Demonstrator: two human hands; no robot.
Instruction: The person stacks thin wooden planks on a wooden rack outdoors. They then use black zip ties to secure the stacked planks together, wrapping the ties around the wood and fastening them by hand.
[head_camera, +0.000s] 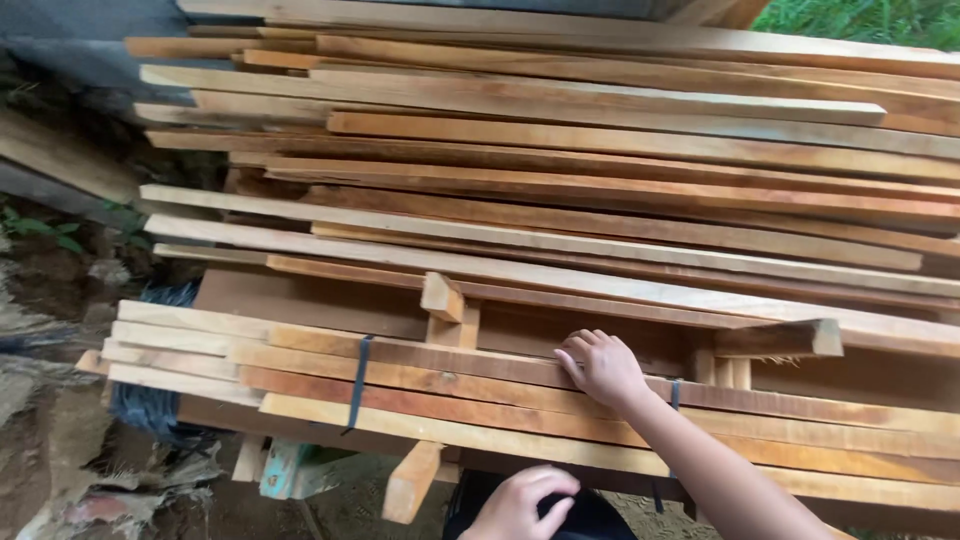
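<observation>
Your right hand (603, 366) rests palm down, fingers loosely spread, on the lower bundle of planks (420, 385), beside a dark strap (357, 382), gripping nothing. Your left hand (520, 505) hangs below the bundle with fingers curled; I cannot tell whether it holds anything. More loose boards (560, 160) are stacked above.

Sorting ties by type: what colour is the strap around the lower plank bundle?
Black strap, clearest in the head view.
</observation>
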